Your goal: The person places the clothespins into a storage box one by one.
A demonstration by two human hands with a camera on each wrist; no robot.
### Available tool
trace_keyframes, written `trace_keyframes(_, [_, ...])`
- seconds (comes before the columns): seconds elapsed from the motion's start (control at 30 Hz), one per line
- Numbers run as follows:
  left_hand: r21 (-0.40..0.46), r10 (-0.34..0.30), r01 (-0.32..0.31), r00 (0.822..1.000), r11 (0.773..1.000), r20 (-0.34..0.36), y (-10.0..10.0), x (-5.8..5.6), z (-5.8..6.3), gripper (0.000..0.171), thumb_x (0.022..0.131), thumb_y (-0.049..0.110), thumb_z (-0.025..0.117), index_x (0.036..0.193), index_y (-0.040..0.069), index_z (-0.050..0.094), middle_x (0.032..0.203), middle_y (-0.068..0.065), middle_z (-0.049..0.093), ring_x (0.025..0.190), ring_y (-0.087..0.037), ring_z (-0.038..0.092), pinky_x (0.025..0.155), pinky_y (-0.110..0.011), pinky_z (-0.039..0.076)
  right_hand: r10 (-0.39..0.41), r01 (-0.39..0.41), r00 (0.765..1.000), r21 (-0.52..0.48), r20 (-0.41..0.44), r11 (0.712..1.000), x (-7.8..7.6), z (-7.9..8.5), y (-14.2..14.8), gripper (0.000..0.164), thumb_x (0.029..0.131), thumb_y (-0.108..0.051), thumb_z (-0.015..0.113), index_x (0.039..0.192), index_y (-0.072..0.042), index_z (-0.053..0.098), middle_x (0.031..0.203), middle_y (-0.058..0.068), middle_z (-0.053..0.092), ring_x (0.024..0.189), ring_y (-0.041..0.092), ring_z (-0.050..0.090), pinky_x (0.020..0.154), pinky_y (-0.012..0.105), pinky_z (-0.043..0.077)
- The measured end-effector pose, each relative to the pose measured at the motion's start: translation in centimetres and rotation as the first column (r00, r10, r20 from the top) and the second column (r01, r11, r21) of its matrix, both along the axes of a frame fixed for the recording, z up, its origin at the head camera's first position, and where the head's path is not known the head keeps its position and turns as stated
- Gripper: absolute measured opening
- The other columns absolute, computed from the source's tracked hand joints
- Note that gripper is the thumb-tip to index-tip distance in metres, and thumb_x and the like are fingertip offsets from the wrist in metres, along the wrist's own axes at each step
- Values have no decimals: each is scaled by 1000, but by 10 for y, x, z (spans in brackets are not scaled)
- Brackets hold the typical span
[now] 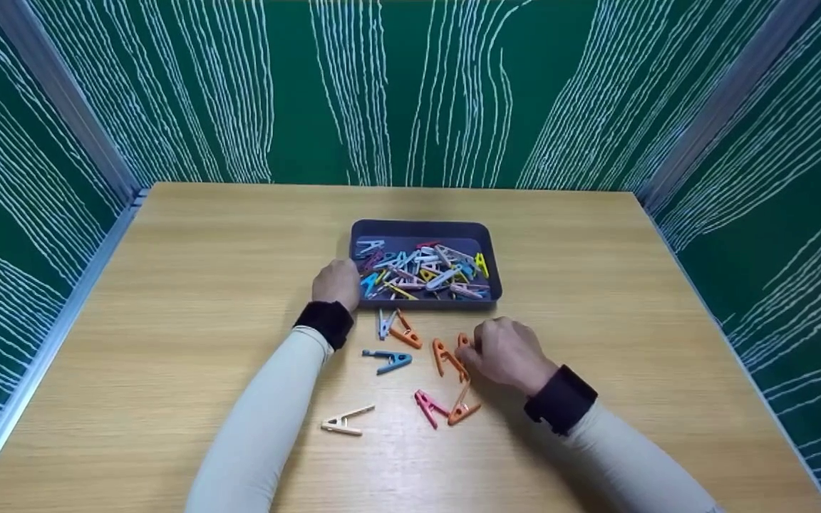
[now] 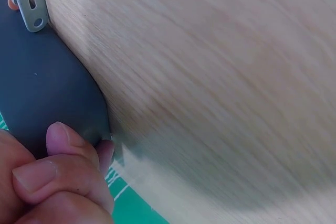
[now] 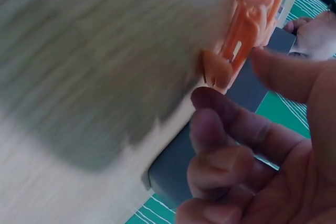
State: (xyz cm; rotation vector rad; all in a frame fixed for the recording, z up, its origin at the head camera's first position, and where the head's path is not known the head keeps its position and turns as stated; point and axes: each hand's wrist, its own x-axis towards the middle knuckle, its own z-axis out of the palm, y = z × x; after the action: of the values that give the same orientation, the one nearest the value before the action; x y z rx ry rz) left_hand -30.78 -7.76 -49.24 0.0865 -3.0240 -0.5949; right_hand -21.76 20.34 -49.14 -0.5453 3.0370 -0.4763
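Observation:
My left hand (image 1: 337,283) grips the front left corner of a dark tray (image 1: 425,304); the left wrist view shows its curled fingertips at the tray's wall (image 2: 58,87). Near the table's middle, my right hand (image 1: 510,354) is at an orange clothespin (image 1: 462,340). In the right wrist view, the thumb (image 3: 278,72) is beside that orange clothespin (image 3: 218,69) and the index fingertip is just below its end, with a gap between them. Another orange clothespin (image 1: 445,356) lies close on the left. A pink clothespin (image 1: 430,407) and an orange one (image 1: 462,412) lie nearer the front.
The tray holds a heap of mixed clothespins (image 1: 442,278). Before it lie a pale blue clothespin (image 1: 385,325), an orange one (image 1: 408,335), a blue one (image 1: 390,360) and a cream one (image 1: 345,423). Green walls with white lines (image 1: 296,92) enclose the wooden table (image 1: 225,285).

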Motion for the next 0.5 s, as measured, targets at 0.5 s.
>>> trace_keyframes(0.5, [22,13,-14,1000,1000,16,0,0,1,30,101,-1,45,101,-4,75,103,-22,74,94,-36,72,79,-50,58,-78,80,989,-10,123,997,2,1,-12,32,79,-22,78,58,-15,55,52,-6,40,48,15,42,49,31,30])
